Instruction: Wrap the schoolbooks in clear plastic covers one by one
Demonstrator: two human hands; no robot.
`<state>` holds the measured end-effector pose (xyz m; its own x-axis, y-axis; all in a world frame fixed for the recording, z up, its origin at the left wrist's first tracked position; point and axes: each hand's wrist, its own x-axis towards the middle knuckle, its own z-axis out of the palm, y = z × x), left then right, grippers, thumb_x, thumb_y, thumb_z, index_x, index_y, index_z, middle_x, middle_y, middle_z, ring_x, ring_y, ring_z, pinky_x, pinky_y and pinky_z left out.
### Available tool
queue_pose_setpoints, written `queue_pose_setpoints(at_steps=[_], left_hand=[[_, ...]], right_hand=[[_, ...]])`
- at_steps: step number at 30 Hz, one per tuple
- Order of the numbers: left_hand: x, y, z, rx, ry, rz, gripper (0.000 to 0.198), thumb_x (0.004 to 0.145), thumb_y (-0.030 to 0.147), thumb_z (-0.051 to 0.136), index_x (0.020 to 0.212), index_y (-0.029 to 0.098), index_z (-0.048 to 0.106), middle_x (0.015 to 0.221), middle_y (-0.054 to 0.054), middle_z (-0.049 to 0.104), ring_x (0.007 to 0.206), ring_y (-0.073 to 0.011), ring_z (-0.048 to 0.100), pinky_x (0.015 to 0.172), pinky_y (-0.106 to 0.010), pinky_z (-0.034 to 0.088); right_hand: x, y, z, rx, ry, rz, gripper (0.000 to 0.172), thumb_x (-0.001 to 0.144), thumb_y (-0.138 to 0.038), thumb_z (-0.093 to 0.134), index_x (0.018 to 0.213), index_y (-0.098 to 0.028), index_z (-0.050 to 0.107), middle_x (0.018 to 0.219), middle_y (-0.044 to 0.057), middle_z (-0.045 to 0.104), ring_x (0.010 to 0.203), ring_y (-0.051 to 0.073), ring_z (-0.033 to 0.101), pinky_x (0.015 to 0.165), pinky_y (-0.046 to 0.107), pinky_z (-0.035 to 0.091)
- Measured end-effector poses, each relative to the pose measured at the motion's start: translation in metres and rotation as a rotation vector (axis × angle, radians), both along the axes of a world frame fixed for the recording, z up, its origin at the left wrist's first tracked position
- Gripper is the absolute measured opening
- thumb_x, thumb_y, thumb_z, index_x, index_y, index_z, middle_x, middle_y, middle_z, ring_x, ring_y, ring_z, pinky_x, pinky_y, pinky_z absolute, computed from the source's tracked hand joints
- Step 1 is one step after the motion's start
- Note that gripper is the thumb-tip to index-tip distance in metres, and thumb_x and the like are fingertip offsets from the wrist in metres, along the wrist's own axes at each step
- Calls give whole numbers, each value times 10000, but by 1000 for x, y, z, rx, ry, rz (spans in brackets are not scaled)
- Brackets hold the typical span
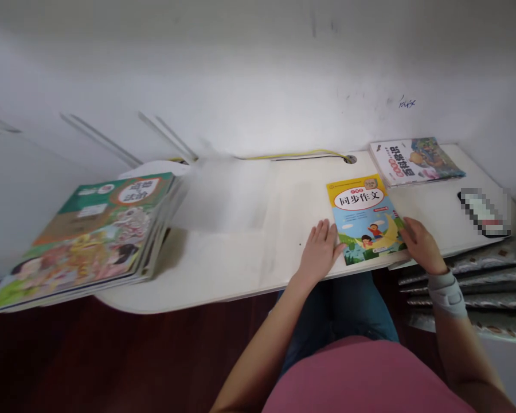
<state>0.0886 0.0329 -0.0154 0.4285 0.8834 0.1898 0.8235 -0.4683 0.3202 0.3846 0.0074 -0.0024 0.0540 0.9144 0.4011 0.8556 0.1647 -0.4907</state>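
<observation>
A thin yellow and blue book (pixel 363 221) lies face up near the front edge of the white desk, its cover showing cartoon children on a moon. My left hand (pixel 320 249) rests flat at its left side, fingers stretched out and together, with the thumb against the lower left edge. On the opposite side, my right hand (pixel 423 244) holds the book's right edge, fingers bent inward and partly hidden. A pale band wraps the right wrist.
At the far left, a stack of larger green and brown books (pixel 98 229) overhangs the rounded desk (pixel 223 269). More books (pixel 417 162) lie at the back right. A blurred-out phone-like object (pixel 484 212) is at right. A yellow cable (pixel 284 155) runs along the wall to a round hole.
</observation>
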Motion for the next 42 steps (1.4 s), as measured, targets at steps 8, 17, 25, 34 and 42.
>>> queue_pose_setpoints(at_steps=[8,17,25,34,42], left_hand=[[-12,-4,3,26,0,13,604,914,525,416,1354,118,479,1456,-224,397,1377,-337,329,1101,-521,311],[-13,-5,2,34,27,15,597,919,514,408,1351,109,484,1455,-227,398,1374,-339,334,1104,-509,310],[-5,-2,1,35,34,24,596,918,509,417,1353,107,481,1455,-231,395,1375,-341,333,1100,-521,312],[19,-9,24,29,244,4,589,944,464,383,1395,89,431,1461,-190,407,1372,-313,347,1113,-468,304],[-51,9,37,-12,286,216,601,951,501,319,1464,187,336,1534,-114,298,1425,-356,193,1117,-583,211]], right_hand=[[-7,3,-12,-71,-91,17,586,929,-540,322,1221,-98,574,1240,223,593,1177,299,540,999,512,425],[-10,4,-8,-64,-51,13,545,930,-523,341,1245,-151,585,1272,197,578,1203,303,524,999,534,425],[-7,1,18,-59,218,99,542,932,-555,340,1196,-182,630,1253,149,609,1227,246,524,1045,465,415],[-73,14,64,-64,190,543,431,915,-428,485,1319,-292,544,1496,54,388,1379,236,346,1116,454,333],[-131,37,43,-71,-391,532,521,905,-437,474,1379,-222,475,1536,106,301,1437,314,174,1107,578,233]])
